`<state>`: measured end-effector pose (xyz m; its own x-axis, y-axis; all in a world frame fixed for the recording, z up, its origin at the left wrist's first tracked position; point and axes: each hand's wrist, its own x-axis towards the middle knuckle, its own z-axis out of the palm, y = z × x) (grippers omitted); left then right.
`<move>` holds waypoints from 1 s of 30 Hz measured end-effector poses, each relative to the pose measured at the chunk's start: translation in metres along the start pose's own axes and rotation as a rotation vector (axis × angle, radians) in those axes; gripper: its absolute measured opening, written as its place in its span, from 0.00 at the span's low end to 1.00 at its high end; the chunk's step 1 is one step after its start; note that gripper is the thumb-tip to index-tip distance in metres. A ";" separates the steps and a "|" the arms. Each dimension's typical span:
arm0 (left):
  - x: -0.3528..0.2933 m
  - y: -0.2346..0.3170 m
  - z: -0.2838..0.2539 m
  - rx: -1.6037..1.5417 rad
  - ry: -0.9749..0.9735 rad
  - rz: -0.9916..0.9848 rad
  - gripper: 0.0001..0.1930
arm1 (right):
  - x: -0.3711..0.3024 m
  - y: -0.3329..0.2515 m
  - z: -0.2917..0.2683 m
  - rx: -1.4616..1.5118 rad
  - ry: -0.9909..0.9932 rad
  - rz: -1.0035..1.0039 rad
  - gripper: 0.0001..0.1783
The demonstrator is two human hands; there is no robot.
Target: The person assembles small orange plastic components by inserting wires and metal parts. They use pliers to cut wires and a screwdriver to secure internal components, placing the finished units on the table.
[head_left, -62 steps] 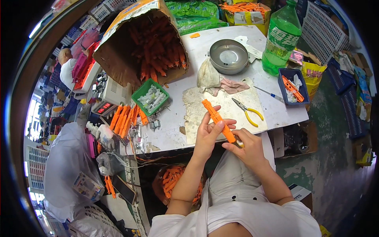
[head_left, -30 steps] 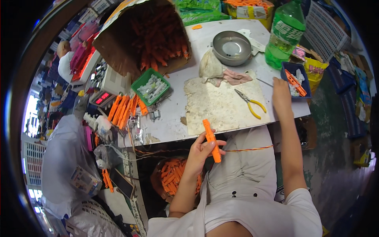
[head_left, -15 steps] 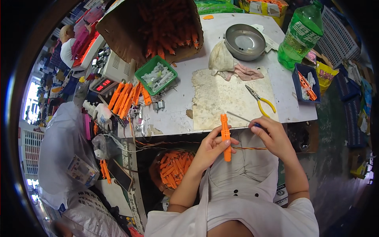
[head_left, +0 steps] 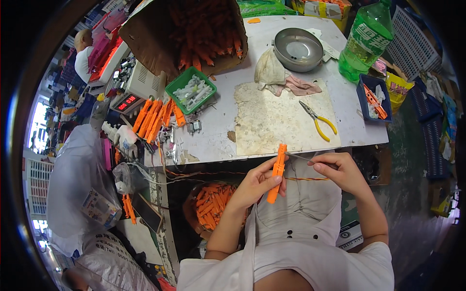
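My left hand (head_left: 255, 184) is closed round a long orange plastic piece (head_left: 279, 169), which it holds tilted in front of the table's near edge. My right hand (head_left: 343, 172) grips a screwdriver (head_left: 302, 158); the fingers mostly cover its handle. The thin metal shaft points left, and its tip meets the upper part of the orange piece or lies just beside it; I cannot tell which. Beyond my hands, on the worn pale sheet (head_left: 272, 123), lie pliers (head_left: 316, 121) with yellow handles, jaws slightly apart.
A cardboard box (head_left: 145, 41) of orange pieces and a green tray (head_left: 171, 89) of small pale parts stand at the back left. A metal bowl (head_left: 318, 51), a rag (head_left: 268, 70), a green bottle (head_left: 366, 41) and a blue bin (head_left: 364, 104) occupy the right. Below the table sit more orange pieces (head_left: 213, 206).
The orange piece has tipped, its upper end now leaning right. My right hand has moved slightly down and right, and the screwdriver tip has come down to the side of the piece.
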<state>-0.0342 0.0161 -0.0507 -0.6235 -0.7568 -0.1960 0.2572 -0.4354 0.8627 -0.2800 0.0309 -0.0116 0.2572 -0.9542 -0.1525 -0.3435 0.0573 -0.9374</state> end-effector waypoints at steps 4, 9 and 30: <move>-0.003 0.007 -0.003 -0.019 -0.083 -0.092 0.27 | -0.001 -0.012 -0.017 0.233 -0.237 0.307 0.14; 0.002 0.014 -0.004 0.002 -0.110 -0.160 0.27 | -0.002 0.026 0.002 0.030 -0.036 -0.181 0.11; 0.014 0.001 -0.008 -0.079 0.036 0.044 0.35 | -0.016 -0.010 0.006 -0.162 -0.208 -0.017 0.13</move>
<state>-0.0369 0.0007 -0.0560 -0.5841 -0.7922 -0.1765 0.3423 -0.4376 0.8315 -0.2754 0.0469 -0.0013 0.4390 -0.8726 -0.2140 -0.4734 -0.0221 -0.8806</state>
